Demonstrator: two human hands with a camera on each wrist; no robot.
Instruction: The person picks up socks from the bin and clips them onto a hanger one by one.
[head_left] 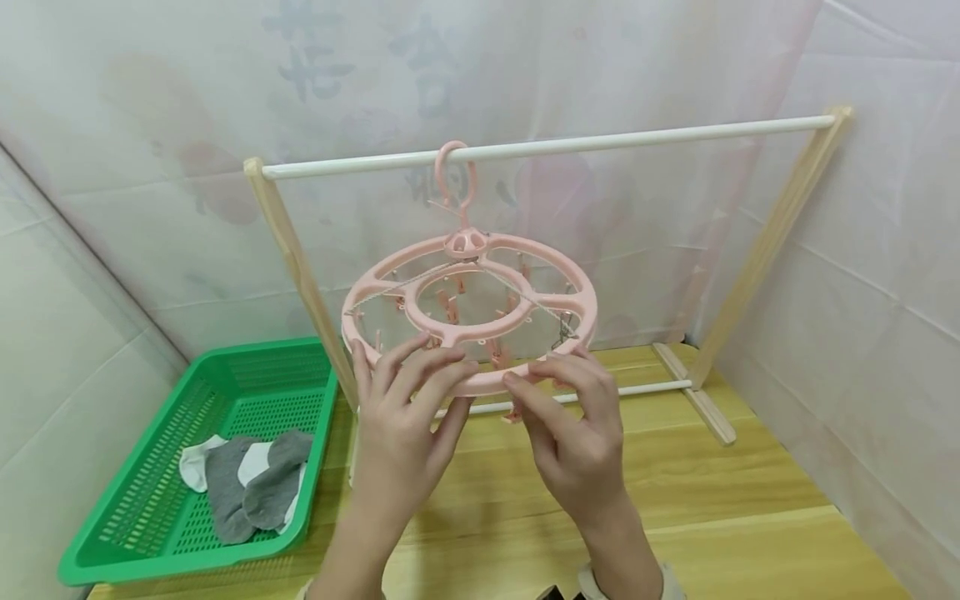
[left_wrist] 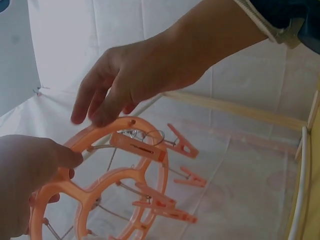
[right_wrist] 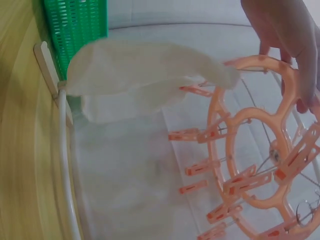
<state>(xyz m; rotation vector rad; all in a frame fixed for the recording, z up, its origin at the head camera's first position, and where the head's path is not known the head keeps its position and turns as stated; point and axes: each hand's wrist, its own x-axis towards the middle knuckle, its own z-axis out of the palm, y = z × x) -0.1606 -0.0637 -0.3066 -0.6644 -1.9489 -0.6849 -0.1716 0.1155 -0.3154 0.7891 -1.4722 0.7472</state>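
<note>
Could tip or twist the pink clip hanger point(head_left: 472, 333), centre of the head frame, by pushing harder on one side of the near rim point(head_left: 482, 384) than the other, being hung only by the pink hook point(head_left: 440, 173) over the white rail point(head_left: 637, 140) in the upper frame. Could also slip sideways along that rail if tugged, or unhook if raised too far. Might tangle the dangling pink clips point(right_wrist: 202, 166) if spun, or shake loose the whitish sock point(right_wrist: 145, 75), seen below the hanger at upper left of the right wrist view; blurred, so cannot tell how well clipped. Gripping the near rim left of centre with left hand point(head_left: 405, 408), fingers spread over the top, thumb underneath. Pinching it right of centre with right hand point(head_left: 581, 412), fingers bent; cannot tell how firmly. Not touching grey-and-white socks point(head_left: 225, 483) in green basket point(head_left: 180, 563), lower left.
</note>
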